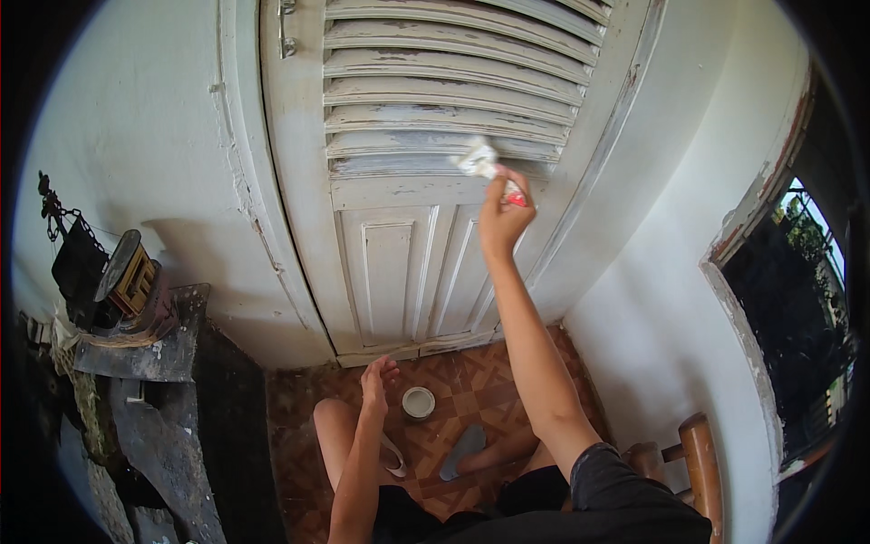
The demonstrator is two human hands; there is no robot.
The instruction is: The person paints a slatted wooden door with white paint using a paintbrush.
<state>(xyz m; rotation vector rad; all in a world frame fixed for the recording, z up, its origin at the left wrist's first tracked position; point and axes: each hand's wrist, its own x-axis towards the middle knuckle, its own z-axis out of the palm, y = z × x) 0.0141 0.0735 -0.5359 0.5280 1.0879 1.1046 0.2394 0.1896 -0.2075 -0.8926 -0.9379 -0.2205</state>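
Observation:
My right hand is closed around the handle of a paintbrush, whose bristles are pale with paint and slightly blurred. The brush lies over the lower slats of a louvered wooden door, where some slats look streaked grey and white and others show chipped paint. My left hand is raised above my bent knee, fingers apart, holding nothing. Right of it, on the patterned floor, stands a small round container with whitish contents or a whitish lid; which one I cannot tell.
A dark, worn cabinet stands at left, bearing a yellow and black object and a dark chained item. A wooden chair is at lower right beside the white wall. A window opening lies beyond.

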